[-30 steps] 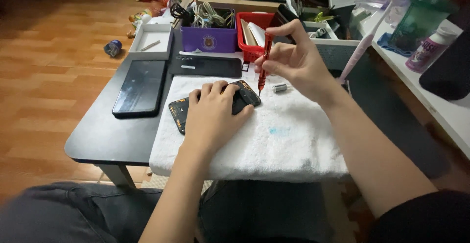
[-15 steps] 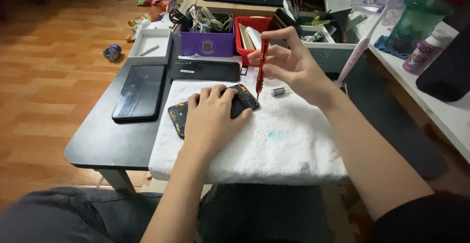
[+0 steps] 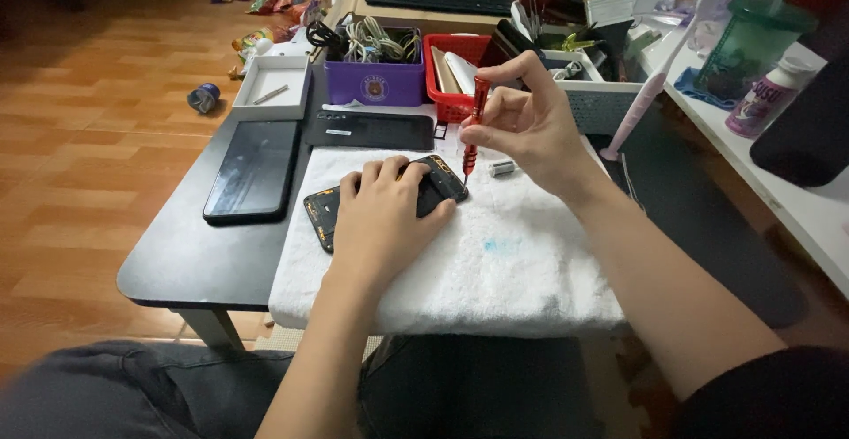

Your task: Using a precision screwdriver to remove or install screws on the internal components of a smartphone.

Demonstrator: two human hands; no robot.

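Note:
An opened black phone body (image 3: 435,184) lies on a white towel (image 3: 495,262) spread over a small black table (image 3: 190,253). My left hand (image 3: 385,218) rests flat on the phone body and holds it down. My right hand (image 3: 522,125) grips a slim red screwdriver (image 3: 476,121) upright, its tip touching the phone's upper right corner. A small silver cylinder (image 3: 501,167) lies on the towel just right of the screwdriver tip.
A black phone screen (image 3: 255,169) and a dark back cover (image 3: 370,129) lie on the table. Behind stand a purple box of cables (image 3: 376,76), a red basket (image 3: 455,54) and a white tray (image 3: 270,85). A white shelf with bottles (image 3: 769,94) runs along the right.
My right hand has stayed on the screwdriver, shifting slightly as its fingers turn the handle. My left hand still presses on the phone body.

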